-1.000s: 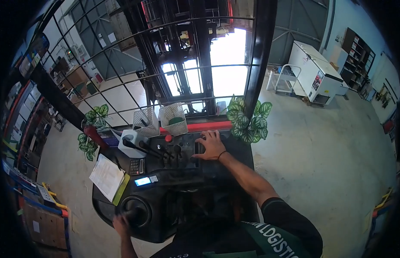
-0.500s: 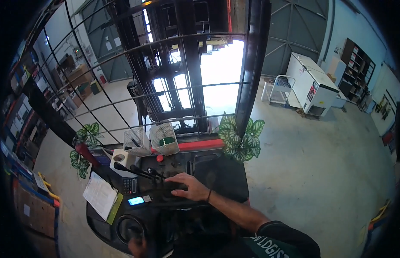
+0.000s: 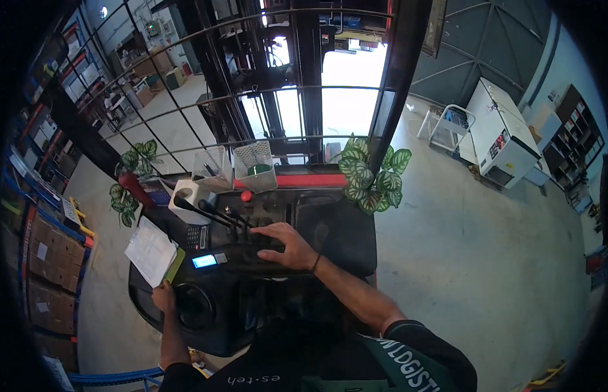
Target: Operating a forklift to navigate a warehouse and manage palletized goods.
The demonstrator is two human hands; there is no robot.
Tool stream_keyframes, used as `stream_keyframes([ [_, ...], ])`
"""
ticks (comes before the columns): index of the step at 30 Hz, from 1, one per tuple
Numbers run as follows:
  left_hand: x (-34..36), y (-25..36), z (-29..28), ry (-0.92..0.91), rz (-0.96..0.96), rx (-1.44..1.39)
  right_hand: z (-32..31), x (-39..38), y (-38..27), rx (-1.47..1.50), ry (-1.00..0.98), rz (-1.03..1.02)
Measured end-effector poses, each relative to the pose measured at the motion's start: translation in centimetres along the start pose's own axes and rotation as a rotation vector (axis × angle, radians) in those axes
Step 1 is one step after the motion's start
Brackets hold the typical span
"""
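My right hand reaches over the black dashboard, palm down, its fingers stretched out and thumb apart. Its fingertips are at the rightmost of several black control levers; whether they press on it I cannot tell. My left hand has its fingers curled at the lower corner of a green clipboard, which bears white papers. Just right of that hand lies the black steering wheel. Between clipboard and levers sit a calculator and a small lit display.
A red button, a white tissue box and two mesh baskets stand along the dashboard. Leafy plants flank the metal grille before the mast. Beyond are a white chest freezer, a trolley and racks with boxes.
My left hand has moved from the steering wheel up to the clipboard's lower corner. My right hand stays by the levers. The view has tilted downward.
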State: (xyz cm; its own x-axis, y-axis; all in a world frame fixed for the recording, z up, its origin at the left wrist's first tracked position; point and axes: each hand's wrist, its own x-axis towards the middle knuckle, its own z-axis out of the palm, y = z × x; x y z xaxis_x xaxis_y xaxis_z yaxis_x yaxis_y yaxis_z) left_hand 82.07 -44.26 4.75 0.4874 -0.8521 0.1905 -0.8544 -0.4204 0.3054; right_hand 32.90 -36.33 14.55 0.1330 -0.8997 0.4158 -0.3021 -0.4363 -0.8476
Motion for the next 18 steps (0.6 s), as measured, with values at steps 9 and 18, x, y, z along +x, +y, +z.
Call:
stream_keyframes([
  [9,-1.5,3.7,-0.8,0.039,0.026,0.052,-2.1,-0.5,-0.9,0.049,-0.062,-0.02],
  [18,-2.2,7.3,-3.4,-0.047,0.075,0.077,-3.7,0.7,-1.1,0.046,-0.072,0.051],
])
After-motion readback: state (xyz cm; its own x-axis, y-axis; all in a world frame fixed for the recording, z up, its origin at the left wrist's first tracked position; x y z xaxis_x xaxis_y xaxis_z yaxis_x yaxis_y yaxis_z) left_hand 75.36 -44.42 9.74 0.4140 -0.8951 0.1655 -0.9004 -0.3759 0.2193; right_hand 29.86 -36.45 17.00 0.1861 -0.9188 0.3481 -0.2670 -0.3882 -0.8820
